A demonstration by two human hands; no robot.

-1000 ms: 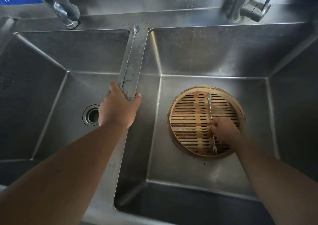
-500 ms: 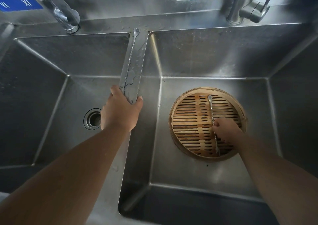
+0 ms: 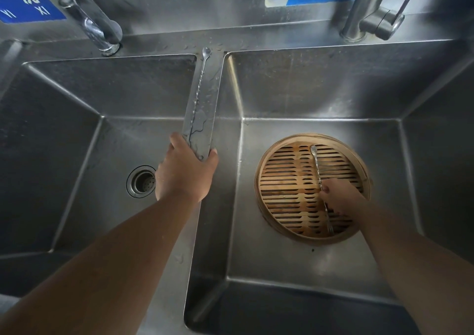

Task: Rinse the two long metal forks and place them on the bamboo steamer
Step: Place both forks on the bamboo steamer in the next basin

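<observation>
Right hand [image 3: 342, 199] pinched around the middle of one long fork [image 3: 320, 180], lying across the slats of the bamboo steamer [image 3: 282, 188] in the right basin. Left hand [image 3: 184, 173] cupped over the near end of the second fork [image 3: 198, 91], stretched along the wet divider [image 3: 209, 119] between basins; grip unclear.

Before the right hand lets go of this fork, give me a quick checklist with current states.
1. First fork lies across the steamer slats: ok.
2. Right hand off the fork: not ok, fingers are on it.
3. Steamer flat in right basin: ok.
4. Second fork on steamer: not ok, on the divider.
5. Left hand gripping second fork: cannot tell.
6. Taps off: ok.
</observation>
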